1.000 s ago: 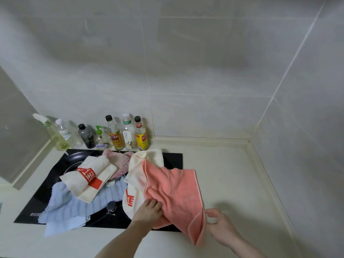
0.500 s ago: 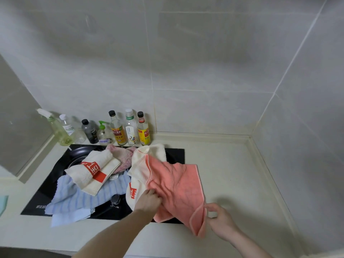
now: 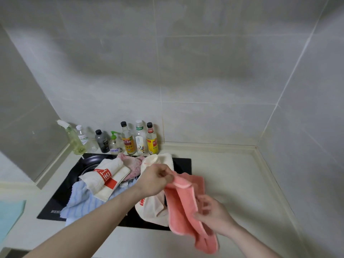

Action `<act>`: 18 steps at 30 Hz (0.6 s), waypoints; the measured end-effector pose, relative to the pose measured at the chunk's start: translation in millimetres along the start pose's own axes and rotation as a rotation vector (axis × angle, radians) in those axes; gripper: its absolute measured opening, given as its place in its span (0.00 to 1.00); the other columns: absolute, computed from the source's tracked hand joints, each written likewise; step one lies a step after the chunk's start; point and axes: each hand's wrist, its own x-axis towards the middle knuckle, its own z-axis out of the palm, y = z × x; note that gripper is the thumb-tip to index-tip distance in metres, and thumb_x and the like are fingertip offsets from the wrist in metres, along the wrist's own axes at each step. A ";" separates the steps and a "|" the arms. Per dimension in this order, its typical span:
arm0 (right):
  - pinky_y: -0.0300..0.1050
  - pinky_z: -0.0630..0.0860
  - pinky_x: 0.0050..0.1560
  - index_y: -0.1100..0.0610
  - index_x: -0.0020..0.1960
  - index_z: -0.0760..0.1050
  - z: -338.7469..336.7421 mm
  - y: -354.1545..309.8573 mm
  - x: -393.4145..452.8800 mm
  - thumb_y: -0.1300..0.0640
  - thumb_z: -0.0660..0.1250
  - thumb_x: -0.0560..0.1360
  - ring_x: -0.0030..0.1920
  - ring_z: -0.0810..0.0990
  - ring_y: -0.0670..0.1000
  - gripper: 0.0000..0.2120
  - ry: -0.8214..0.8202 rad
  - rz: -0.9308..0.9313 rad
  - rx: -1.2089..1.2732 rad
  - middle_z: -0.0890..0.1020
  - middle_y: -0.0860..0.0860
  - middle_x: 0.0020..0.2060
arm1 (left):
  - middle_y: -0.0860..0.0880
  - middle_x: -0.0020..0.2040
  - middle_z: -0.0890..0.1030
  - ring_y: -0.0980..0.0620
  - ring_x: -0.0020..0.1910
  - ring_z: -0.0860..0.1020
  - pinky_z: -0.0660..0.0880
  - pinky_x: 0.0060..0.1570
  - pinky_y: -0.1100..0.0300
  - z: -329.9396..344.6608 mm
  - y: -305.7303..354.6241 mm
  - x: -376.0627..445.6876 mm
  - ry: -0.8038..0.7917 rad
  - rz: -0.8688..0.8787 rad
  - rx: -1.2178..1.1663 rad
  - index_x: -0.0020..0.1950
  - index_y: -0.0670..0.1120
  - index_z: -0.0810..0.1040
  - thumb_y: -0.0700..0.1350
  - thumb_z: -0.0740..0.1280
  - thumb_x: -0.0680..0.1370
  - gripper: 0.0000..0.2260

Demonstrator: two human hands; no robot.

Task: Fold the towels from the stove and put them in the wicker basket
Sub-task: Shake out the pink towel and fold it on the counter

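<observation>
left hand [image 3: 155, 178] pinching pink towel [image 3: 183, 205] top at frame center, right hand [image 3: 214, 215] gripping its side, towel pile [image 3: 104, 183] on stove [image 3: 61, 200] left

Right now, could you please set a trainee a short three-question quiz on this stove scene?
1. True or false: the left hand pinches the top edge of the coral towel.
2. Which towel lies lowest in the heap on the stove? A) blue striped towel B) cream towel with a red patch C) pink fluffy cloth
3. Fill in: the wicker basket is ____ in this view.

Key: 1 true; 2 A; 3 not visible. The right hand holds the coral towel lower down.
</observation>
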 end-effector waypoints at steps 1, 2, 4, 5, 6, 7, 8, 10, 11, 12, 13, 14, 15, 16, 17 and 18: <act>0.33 0.78 0.51 0.43 0.63 0.76 3.5 -9.7 1.2 0.45 0.80 0.61 0.52 0.83 0.38 0.32 -0.006 -0.024 -0.012 0.81 0.39 0.57 | 0.49 0.42 0.86 0.51 0.43 0.84 0.81 0.49 0.53 -7.5 6.2 -0.3 0.017 0.005 -0.017 0.45 0.48 0.83 0.42 0.70 0.77 0.04; 0.33 0.78 0.52 0.41 0.62 0.76 7.1 -18.0 2.2 0.40 0.80 0.60 0.53 0.82 0.38 0.33 -0.009 -0.038 -0.031 0.81 0.38 0.56 | 0.49 0.41 0.86 0.50 0.42 0.85 0.81 0.48 0.53 -14.3 11.3 -0.8 0.043 0.015 -0.018 0.46 0.47 0.82 0.41 0.68 0.79 0.04; 0.37 0.78 0.56 0.41 0.60 0.78 14.2 -30.9 4.4 0.35 0.79 0.59 0.54 0.81 0.37 0.31 -0.015 -0.059 -0.044 0.83 0.38 0.53 | 0.50 0.41 0.85 0.51 0.41 0.83 0.79 0.47 0.53 -26.7 16.2 -0.8 0.115 0.036 0.011 0.46 0.46 0.80 0.43 0.66 0.81 0.05; 0.39 0.79 0.58 0.42 0.57 0.80 17.7 -35.6 6.4 0.36 0.78 0.61 0.52 0.81 0.37 0.26 -0.012 -0.076 -0.044 0.84 0.38 0.51 | 0.50 0.42 0.84 0.51 0.42 0.82 0.78 0.47 0.54 -32.8 17.3 -1.0 0.146 0.034 0.024 0.47 0.46 0.79 0.44 0.65 0.82 0.06; 0.42 0.79 0.58 0.43 0.53 0.82 20.9 -40.0 8.0 0.38 0.78 0.64 0.50 0.82 0.37 0.20 -0.003 -0.087 -0.048 0.85 0.39 0.48 | 0.49 0.42 0.83 0.52 0.41 0.81 0.78 0.45 0.55 -38.4 17.0 -1.3 0.172 0.017 0.022 0.48 0.46 0.78 0.45 0.64 0.82 0.06; 0.44 0.80 0.58 0.44 0.49 0.83 23.7 -44.8 9.3 0.41 0.77 0.67 0.48 0.82 0.37 0.13 0.007 -0.087 -0.056 0.85 0.39 0.46 | 0.49 0.42 0.82 0.54 0.39 0.80 0.77 0.43 0.58 -43.7 17.7 -2.5 0.192 -0.007 -0.010 0.48 0.46 0.78 0.45 0.63 0.83 0.06; 0.45 0.80 0.58 0.44 0.46 0.83 25.8 -50.6 10.0 0.43 0.76 0.69 0.47 0.82 0.37 0.09 0.018 -0.086 -0.058 0.85 0.39 0.43 | 0.50 0.43 0.81 0.56 0.38 0.78 0.76 0.40 0.62 -48.2 16.9 -3.2 0.208 -0.042 -0.062 0.49 0.46 0.77 0.45 0.63 0.84 0.07; 0.45 0.80 0.59 0.45 0.47 0.83 30.5 -64.9 9.8 0.43 0.76 0.69 0.48 0.83 0.38 0.09 0.007 -0.096 -0.030 0.86 0.39 0.44 | 0.50 0.43 0.81 0.57 0.39 0.78 0.76 0.40 0.64 -54.4 17.7 -7.5 0.231 -0.099 -0.165 0.51 0.44 0.77 0.46 0.62 0.85 0.08; 0.42 0.79 0.60 0.44 0.51 0.83 33.1 -74.8 7.5 0.42 0.77 0.68 0.50 0.82 0.38 0.13 -0.026 -0.100 -0.006 0.85 0.40 0.47 | 0.50 0.43 0.82 0.56 0.40 0.79 0.77 0.41 0.63 -56.4 19.0 -9.8 0.236 -0.111 -0.209 0.51 0.44 0.77 0.46 0.62 0.85 0.09; 0.39 0.77 0.61 0.43 0.56 0.81 36.2 -85.1 5.3 0.39 0.78 0.66 0.54 0.81 0.38 0.20 -0.068 -0.104 0.007 0.84 0.39 0.51 | 0.50 0.42 0.82 0.55 0.40 0.79 0.78 0.42 0.61 -57.9 19.4 -11.4 0.234 -0.112 -0.255 0.50 0.44 0.77 0.46 0.62 0.86 0.09; 0.38 0.76 0.62 0.42 0.58 0.78 39.9 -95.4 3.0 0.37 0.79 0.64 0.56 0.80 0.37 0.26 -0.109 -0.115 0.017 0.83 0.38 0.54 | 0.50 0.41 0.82 0.53 0.40 0.80 0.78 0.42 0.59 -59.0 20.4 -12.9 0.225 -0.106 -0.308 0.49 0.45 0.77 0.46 0.62 0.86 0.09; 0.38 0.76 0.63 0.41 0.59 0.77 44.5 -104.5 1.5 0.36 0.79 0.62 0.57 0.80 0.36 0.29 -0.138 -0.127 0.027 0.83 0.38 0.55 | 0.50 0.40 0.82 0.52 0.39 0.79 0.77 0.41 0.58 -60.2 21.9 -13.9 0.217 -0.099 -0.355 0.48 0.45 0.77 0.45 0.62 0.86 0.09; 0.39 0.76 0.63 0.40 0.59 0.76 49.5 -111.8 2.1 0.36 0.80 0.60 0.56 0.80 0.36 0.30 -0.154 -0.136 0.038 0.83 0.38 0.55 | 0.50 0.39 0.81 0.52 0.39 0.79 0.76 0.41 0.57 -62.0 25.3 -14.5 0.216 -0.084 -0.394 0.47 0.46 0.77 0.44 0.62 0.86 0.09; 0.39 0.77 0.62 0.40 0.59 0.76 53.9 -118.8 2.6 0.37 0.80 0.60 0.55 0.81 0.35 0.30 -0.166 -0.138 0.048 0.84 0.38 0.55 | 0.50 0.39 0.80 0.51 0.38 0.78 0.75 0.40 0.58 -64.4 28.9 -14.3 0.219 -0.067 -0.425 0.46 0.46 0.77 0.44 0.62 0.86 0.09; 0.39 0.78 0.61 0.40 0.59 0.76 57.7 -126.5 2.4 0.37 0.80 0.61 0.54 0.81 0.35 0.29 -0.173 -0.137 0.059 0.84 0.38 0.54 | 0.49 0.39 0.80 0.51 0.39 0.77 0.75 0.40 0.58 -67.2 34.4 -14.3 0.219 -0.050 -0.459 0.46 0.46 0.77 0.43 0.62 0.85 0.10; 0.39 0.79 0.60 0.40 0.58 0.76 61.3 -133.5 2.9 0.38 0.80 0.61 0.53 0.82 0.34 0.28 -0.174 -0.137 0.057 0.85 0.38 0.52 | 0.47 0.40 0.79 0.49 0.40 0.76 0.74 0.40 0.58 -70.5 39.8 -14.0 0.210 -0.036 -0.499 0.46 0.45 0.77 0.42 0.62 0.85 0.09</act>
